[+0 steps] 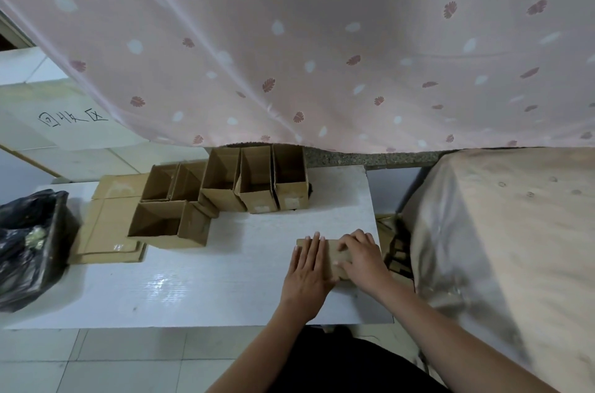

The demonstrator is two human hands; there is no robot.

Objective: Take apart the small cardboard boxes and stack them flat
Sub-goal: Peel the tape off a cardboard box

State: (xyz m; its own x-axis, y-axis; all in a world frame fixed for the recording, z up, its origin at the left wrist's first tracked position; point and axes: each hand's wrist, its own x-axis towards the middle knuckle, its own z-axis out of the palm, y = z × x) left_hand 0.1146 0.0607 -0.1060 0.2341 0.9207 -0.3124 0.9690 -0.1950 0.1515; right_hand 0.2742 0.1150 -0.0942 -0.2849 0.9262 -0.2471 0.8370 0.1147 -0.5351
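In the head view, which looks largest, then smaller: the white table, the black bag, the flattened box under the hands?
1. white table
2. black bag, partly cut off by the frame
3. flattened box, mostly covered by both hands

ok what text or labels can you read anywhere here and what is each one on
"回收区": handwritten in dark marker on the white sheet at far left.
Pale stickers on the fronts of two upright cardboard boxes: too small and blurred to read.
Nothing readable on the flattened cardboard under the hands, the curtain or the black bag.

Bare left hand (307,267), bare right hand (362,259), sleeveless forearms, dark garment at lap
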